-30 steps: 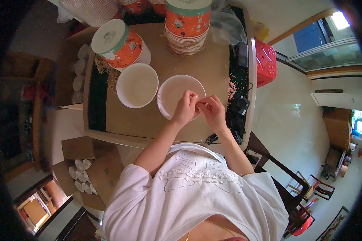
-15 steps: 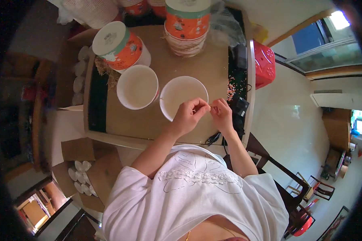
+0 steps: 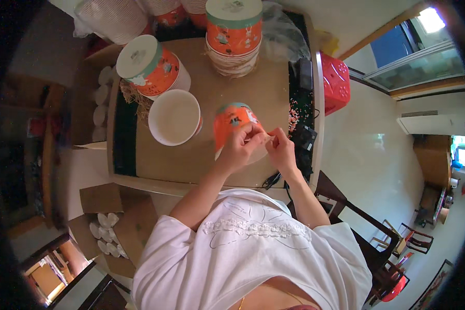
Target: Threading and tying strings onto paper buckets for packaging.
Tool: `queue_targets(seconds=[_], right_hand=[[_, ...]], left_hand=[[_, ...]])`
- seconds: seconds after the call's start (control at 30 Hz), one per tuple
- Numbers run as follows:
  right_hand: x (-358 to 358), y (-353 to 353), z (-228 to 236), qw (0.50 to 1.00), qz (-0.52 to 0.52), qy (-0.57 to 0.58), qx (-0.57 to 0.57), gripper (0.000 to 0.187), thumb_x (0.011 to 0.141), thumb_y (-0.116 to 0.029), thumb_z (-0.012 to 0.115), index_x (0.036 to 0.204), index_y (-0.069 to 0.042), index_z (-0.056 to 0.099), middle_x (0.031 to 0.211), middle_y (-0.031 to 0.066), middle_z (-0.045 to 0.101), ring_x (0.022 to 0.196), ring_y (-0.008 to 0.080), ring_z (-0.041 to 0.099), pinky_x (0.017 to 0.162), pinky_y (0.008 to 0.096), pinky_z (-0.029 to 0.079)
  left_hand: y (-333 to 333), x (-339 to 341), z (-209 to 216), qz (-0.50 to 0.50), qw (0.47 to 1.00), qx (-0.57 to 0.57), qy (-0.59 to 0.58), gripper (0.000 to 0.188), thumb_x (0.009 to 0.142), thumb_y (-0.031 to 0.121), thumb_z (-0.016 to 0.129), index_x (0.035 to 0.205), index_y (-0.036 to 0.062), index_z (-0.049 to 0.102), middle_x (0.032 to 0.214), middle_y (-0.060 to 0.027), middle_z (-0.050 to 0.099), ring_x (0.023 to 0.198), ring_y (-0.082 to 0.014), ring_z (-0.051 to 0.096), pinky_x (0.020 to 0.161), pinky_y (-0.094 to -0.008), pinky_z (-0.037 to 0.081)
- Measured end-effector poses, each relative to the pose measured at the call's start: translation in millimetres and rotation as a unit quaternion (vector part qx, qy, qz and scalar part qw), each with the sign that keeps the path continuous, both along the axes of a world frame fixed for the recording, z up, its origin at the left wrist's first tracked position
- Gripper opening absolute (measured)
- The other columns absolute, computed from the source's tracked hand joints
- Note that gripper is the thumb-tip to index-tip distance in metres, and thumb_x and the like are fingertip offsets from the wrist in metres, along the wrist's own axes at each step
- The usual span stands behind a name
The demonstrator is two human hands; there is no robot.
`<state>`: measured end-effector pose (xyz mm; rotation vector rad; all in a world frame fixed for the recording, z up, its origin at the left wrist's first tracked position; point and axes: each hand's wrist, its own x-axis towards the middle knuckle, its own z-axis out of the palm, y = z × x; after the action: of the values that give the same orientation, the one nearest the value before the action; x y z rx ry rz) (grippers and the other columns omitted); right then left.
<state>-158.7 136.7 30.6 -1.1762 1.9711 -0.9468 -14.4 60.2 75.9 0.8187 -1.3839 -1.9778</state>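
Note:
An orange paper tub with a green band at its base is tipped over in front of me, its white mouth turned toward my body. My left hand is closed, fingers against the tub's wall near the rim. Beside it my right hand pinches at the rim's right side, its fingertips meeting those of the left. Something small and tan shows between them, too small to name. Just left stands an upright white-lined paper tub, apart from the hands.
Behind are an upside-down orange tub and a stack of upturned tubs, with twine around. Black devices and pink bits lie along the right edge. A red stool and a cardboard box flank the table.
The tub between my hands has gone from standing mouth up to tipped, its printed orange side now showing. My hands stay pinched at the rim in nearly the same place.

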Motion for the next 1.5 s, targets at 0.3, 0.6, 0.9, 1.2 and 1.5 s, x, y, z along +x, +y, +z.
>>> queue_targets(seconds=[0.3, 0.6, 0.9, 1.2, 1.5], right_hand=[[-2.8, -1.8, 13.8, 0.985, 0.037, 0.165, 0.007, 0.016, 0.077, -0.019, 0.057, 0.080, -0.003, 0.056, 0.066, 0.0161, 0.059, 0.062, 0.0343, 0.059, 0.055, 0.0400, 0.046], [-23.1, 3.5, 9.3, 0.975, 0.066, 0.205, 0.048, 0.022, 0.073, -0.009, 0.053, 0.095, -0.006, 0.054, 0.095, 0.0152, 0.057, 0.089, 0.0350, 0.057, 0.071, 0.0425, 0.047], [-23.1, -19.6, -12.4, 0.988, 0.023, 0.145, -0.055, 0.011, 0.082, -0.017, 0.060, 0.084, -0.007, 0.057, 0.087, 0.0097, 0.058, 0.083, 0.0298, 0.058, 0.066, 0.0385, 0.047], [-0.2, -29.7, 19.1, 0.942, 0.209, 0.257, -0.044, 0.053, 0.071, -0.018, 0.069, 0.119, -0.011, 0.048, 0.117, 0.0122, 0.049, 0.107, 0.0322, 0.047, 0.092, 0.0426, 0.038], [-29.3, -29.0, -37.9, 0.967, 0.053, -0.245, 0.043, 0.019, 0.088, -0.009, 0.055, 0.103, 0.000, 0.061, 0.089, 0.0086, 0.066, 0.082, 0.0163, 0.062, 0.070, 0.0271, 0.050]], left_hand=[[-9.9, 8.6, 6.5, 0.052, 0.997, 0.031, -0.054, 0.010, 0.087, 0.013, 0.058, 0.087, 0.0031, 0.059, 0.066, 0.0042, 0.052, 0.056, -0.0025, 0.044, 0.050, -0.0185, 0.036], [-42.0, 60.7, -65.5, 0.090, 0.940, -0.206, -0.258, 0.012, 0.079, 0.010, 0.066, 0.086, 0.0006, 0.067, 0.075, -0.0093, 0.063, 0.066, -0.0146, 0.058, 0.060, -0.0282, 0.046], [-41.2, 49.2, -66.0, 0.065, 0.988, -0.027, -0.140, 0.014, 0.082, 0.007, 0.062, 0.093, 0.0004, 0.065, 0.086, -0.0028, 0.065, 0.074, -0.0081, 0.058, 0.065, -0.0216, 0.047], [-34.1, 50.2, -71.2, 0.072, 0.981, 0.151, -0.103, 0.011, 0.086, 0.011, 0.059, 0.091, 0.0019, 0.062, 0.070, 0.0017, 0.058, 0.053, -0.0028, 0.045, 0.047, -0.0176, 0.035], [-23.2, 65.4, -119.4, 0.054, 0.988, 0.086, -0.115, 0.013, 0.086, 0.012, 0.060, 0.096, 0.0040, 0.060, 0.079, -0.0007, 0.059, 0.065, -0.0063, 0.053, 0.053, -0.0202, 0.042]])
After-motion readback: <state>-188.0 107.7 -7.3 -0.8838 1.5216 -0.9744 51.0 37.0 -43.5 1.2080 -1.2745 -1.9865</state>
